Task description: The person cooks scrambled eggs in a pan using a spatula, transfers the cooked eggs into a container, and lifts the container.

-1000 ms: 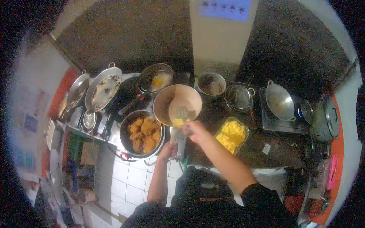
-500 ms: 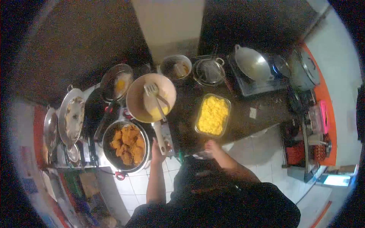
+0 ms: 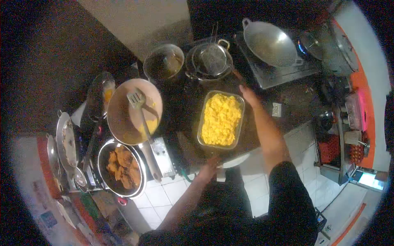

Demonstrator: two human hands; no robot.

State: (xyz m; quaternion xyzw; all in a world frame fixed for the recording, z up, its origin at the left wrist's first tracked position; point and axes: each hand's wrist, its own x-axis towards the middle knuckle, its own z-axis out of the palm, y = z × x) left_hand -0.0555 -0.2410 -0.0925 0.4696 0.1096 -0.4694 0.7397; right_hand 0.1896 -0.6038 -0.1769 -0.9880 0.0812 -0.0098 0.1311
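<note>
A clear rectangular container [image 3: 221,119] full of yellow scrambled egg sits on the dark counter between my hands. My left hand [image 3: 208,169] is near its lower edge, blurred, its fingers hard to make out. Beyond the upper right corner, my right hand [image 3: 247,93] reaches up by a dark handle of the strainer, its fingers too smeared to tell whether they hold it. Left of the container, a pale pan [image 3: 117,110] holds a slotted spatula [image 3: 137,101] and some egg residue; no hand is on its handle.
A pot of fried pieces [image 3: 141,182] stands at lower left. Behind are a pot [image 3: 164,61], a strainer on a pot [image 3: 211,59] and a wok [image 3: 269,43] on a stove. Large pans [image 3: 65,139] stand far left; a small white packet [image 3: 277,109] lies to the right.
My left hand has left the pan's handle and moved right to the container's near side. My right hand let go of the spatula, then reached forward past the container. The view has shifted right.
</note>
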